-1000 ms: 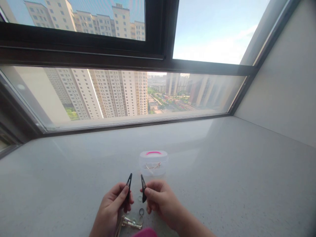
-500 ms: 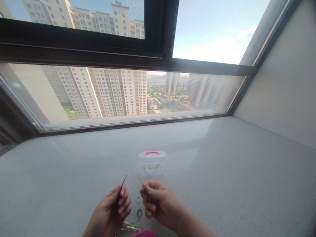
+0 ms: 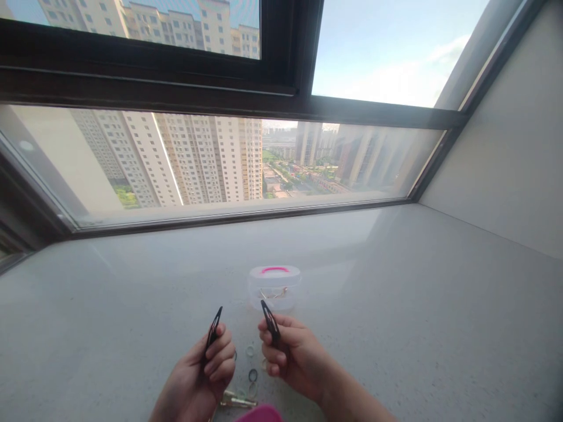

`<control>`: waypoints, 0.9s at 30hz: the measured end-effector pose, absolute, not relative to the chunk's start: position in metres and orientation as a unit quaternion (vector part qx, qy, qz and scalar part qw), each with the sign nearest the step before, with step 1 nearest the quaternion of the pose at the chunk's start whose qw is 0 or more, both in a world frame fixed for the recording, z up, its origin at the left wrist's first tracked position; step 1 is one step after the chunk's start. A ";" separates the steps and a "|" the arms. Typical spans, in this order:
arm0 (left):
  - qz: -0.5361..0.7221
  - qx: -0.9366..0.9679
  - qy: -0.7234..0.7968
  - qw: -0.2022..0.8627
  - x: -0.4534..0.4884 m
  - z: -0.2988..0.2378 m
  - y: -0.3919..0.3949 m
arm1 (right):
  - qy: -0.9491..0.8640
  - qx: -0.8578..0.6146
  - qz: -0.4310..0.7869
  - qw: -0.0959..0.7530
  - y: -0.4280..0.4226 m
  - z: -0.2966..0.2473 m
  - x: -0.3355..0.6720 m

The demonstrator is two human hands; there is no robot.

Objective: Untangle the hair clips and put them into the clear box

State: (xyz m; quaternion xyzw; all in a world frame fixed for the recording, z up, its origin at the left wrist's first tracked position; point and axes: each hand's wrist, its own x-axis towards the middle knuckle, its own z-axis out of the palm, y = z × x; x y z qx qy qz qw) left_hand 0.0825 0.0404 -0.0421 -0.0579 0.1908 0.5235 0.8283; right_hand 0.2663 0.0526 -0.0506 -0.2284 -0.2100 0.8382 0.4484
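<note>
My left hand point(image 3: 206, 369) pinches a black snap hair clip point(image 3: 213, 330), its narrow tip pointing up. In my right hand point(image 3: 294, 354), a second black snap hair clip point(image 3: 270, 323) is held between thumb and fingers, its tip leaning left. The two clips are apart, their open slots showing. Between and below the hands, several small rings, one of them a dark ring point(image 3: 253, 375), lie on the pale speckled sill point(image 3: 373, 328). A gold-coloured metal clip point(image 3: 237, 400) lies near my left wrist, partly hidden.
Beyond the hands stands a clear plastic box point(image 3: 275, 287) with a pink handle and thin gold-coloured items inside. A pink object point(image 3: 260, 414) is cut off by the bottom edge. A dark-framed window point(image 3: 246, 220) borders the sill, with a white wall point(image 3: 505, 170) at right.
Both hair clips have turned from edge-on to show their flat, slotted faces. The right one has risen slightly and now overlaps the box's lower edge. The view has shifted a little.
</note>
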 end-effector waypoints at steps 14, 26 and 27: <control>0.545 0.049 0.286 0.786 0.084 -0.039 0.040 | -0.253 -0.241 0.825 0.445 0.051 -0.049 0.266; 0.538 0.281 0.460 0.648 0.099 -0.039 0.036 | -0.292 -0.271 0.800 0.449 0.051 -0.052 0.262; 0.538 0.304 0.467 0.632 0.100 -0.039 0.036 | -0.296 -0.275 0.794 0.454 0.052 -0.053 0.261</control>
